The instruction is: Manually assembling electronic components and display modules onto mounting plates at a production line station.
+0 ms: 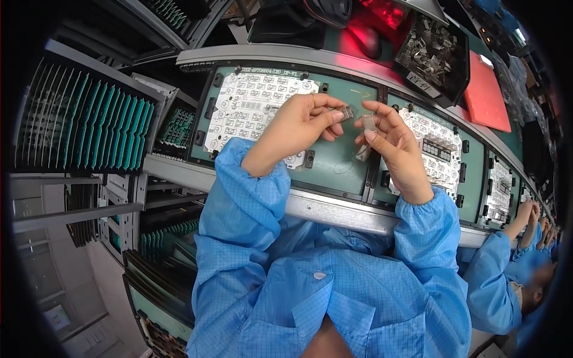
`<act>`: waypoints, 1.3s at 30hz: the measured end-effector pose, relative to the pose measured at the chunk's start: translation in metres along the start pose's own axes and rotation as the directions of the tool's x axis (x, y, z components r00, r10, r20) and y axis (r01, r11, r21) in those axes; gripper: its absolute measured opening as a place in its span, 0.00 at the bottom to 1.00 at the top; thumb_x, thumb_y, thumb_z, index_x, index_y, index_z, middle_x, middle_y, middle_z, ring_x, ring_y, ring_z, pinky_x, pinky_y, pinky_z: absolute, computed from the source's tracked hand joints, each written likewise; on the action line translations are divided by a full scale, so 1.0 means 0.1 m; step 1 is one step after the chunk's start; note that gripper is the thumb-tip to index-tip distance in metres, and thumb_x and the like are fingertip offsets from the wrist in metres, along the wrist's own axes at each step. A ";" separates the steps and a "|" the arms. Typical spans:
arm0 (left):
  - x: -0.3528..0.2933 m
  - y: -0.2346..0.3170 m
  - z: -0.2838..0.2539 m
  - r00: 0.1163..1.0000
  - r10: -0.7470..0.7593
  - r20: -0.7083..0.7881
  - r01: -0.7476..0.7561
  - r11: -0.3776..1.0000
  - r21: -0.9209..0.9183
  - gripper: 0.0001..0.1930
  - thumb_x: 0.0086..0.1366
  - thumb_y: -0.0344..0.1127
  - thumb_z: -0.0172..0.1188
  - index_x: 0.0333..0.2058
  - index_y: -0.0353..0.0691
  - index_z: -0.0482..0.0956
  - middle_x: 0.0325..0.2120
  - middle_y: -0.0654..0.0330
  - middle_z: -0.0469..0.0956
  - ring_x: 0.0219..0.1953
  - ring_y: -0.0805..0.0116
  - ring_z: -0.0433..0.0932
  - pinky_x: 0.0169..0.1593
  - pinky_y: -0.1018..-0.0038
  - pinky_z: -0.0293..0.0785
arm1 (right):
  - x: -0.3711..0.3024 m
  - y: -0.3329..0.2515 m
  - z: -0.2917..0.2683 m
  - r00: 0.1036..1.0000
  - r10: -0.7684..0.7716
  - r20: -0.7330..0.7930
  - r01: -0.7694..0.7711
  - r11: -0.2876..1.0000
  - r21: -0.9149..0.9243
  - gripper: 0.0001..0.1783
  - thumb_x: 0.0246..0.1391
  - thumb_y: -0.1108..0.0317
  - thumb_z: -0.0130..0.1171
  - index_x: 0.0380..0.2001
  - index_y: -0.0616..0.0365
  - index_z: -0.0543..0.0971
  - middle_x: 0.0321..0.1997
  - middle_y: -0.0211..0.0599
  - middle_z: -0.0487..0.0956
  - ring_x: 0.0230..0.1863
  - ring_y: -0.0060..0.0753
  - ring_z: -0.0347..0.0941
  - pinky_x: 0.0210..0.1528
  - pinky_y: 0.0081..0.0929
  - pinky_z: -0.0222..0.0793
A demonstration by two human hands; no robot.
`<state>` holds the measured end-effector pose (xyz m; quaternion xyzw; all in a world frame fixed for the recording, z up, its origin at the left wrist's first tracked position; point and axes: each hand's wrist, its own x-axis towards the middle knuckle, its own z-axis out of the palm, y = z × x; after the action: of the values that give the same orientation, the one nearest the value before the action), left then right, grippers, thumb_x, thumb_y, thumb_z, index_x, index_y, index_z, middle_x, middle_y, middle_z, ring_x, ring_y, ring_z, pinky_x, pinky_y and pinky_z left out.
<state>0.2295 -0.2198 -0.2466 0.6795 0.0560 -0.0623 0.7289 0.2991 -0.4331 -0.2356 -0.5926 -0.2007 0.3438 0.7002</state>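
Observation:
My left hand (293, 126) pinches a small ridged metal piece (344, 113) between thumb and fingers. Close beside it, my right hand (396, 146) grips a similar ridged metal piece (369, 122), held upright between thumb and fingertips. Another shiny piece (362, 153) shows below the right fingers; its kind is hard to make out. Both hands hover over a green fixture plate (334, 170). Under and beside my left hand lies a white circuit board (239, 113), partly covered by hand and sleeve. To the right, a second white board (444, 132) carries a dark rectangular part, and my right hand overlaps its left side.
A black bin (439, 51) of loose metal pieces stands at the back right, next to a pink-red sheet (486, 95). Racks of green boards (113, 125) stand at left. A metal rail (340, 213) runs along the front. Co-workers in blue sleeves (492, 274) sit at right.

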 end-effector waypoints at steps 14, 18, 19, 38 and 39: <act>-0.02 -0.08 0.10 0.991 0.088 -0.101 -0.093 0.995 -0.043 0.14 0.65 0.30 0.64 0.48 0.31 0.82 0.34 0.60 0.84 0.33 0.79 0.78 0.40 0.81 0.76 | 0.06 0.24 0.16 0.982 -0.163 -0.090 0.144 0.972 -0.185 0.19 0.61 0.81 0.58 0.55 0.65 0.71 0.51 0.35 0.77 0.54 0.25 0.74 0.61 0.21 0.68; -0.01 -0.08 0.09 0.988 0.080 -0.136 -0.085 0.996 -0.031 0.13 0.65 0.29 0.64 0.47 0.31 0.82 0.33 0.61 0.84 0.32 0.80 0.77 0.39 0.82 0.76 | 0.04 0.22 0.17 0.974 -0.188 -0.122 0.164 0.968 -0.188 0.16 0.61 0.81 0.58 0.52 0.65 0.73 0.50 0.36 0.77 0.53 0.24 0.74 0.60 0.21 0.68; -0.01 -0.08 0.08 0.987 0.090 -0.133 -0.093 0.996 -0.015 0.12 0.65 0.30 0.64 0.46 0.31 0.82 0.33 0.61 0.83 0.32 0.80 0.77 0.39 0.82 0.76 | 0.04 0.21 0.18 0.975 -0.185 -0.122 0.161 0.970 -0.184 0.16 0.61 0.81 0.58 0.52 0.65 0.73 0.50 0.36 0.77 0.53 0.24 0.74 0.60 0.21 0.68; 0.00 -0.10 0.10 0.973 0.135 -0.187 -0.149 0.987 -0.067 0.10 0.68 0.30 0.60 0.42 0.28 0.77 0.35 0.58 0.80 0.34 0.76 0.78 0.40 0.80 0.77 | 0.05 0.21 0.21 0.963 -0.189 -0.193 0.164 0.977 -0.140 0.21 0.62 0.80 0.55 0.57 0.66 0.68 0.49 0.37 0.74 0.49 0.25 0.74 0.55 0.24 0.73; 0.00 -0.11 0.11 0.974 0.132 -0.186 -0.147 0.987 -0.067 0.10 0.68 0.30 0.60 0.42 0.28 0.77 0.35 0.58 0.80 0.34 0.76 0.78 0.40 0.80 0.77 | 0.06 0.21 0.20 0.962 -0.184 -0.199 0.160 0.978 -0.131 0.21 0.62 0.80 0.55 0.57 0.66 0.68 0.49 0.37 0.73 0.49 0.25 0.74 0.56 0.24 0.73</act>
<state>0.2277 -0.2317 -0.2562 0.6546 0.0765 0.0535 0.7502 0.2838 -0.4135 -0.2527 -0.6449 -0.1956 0.2049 0.7098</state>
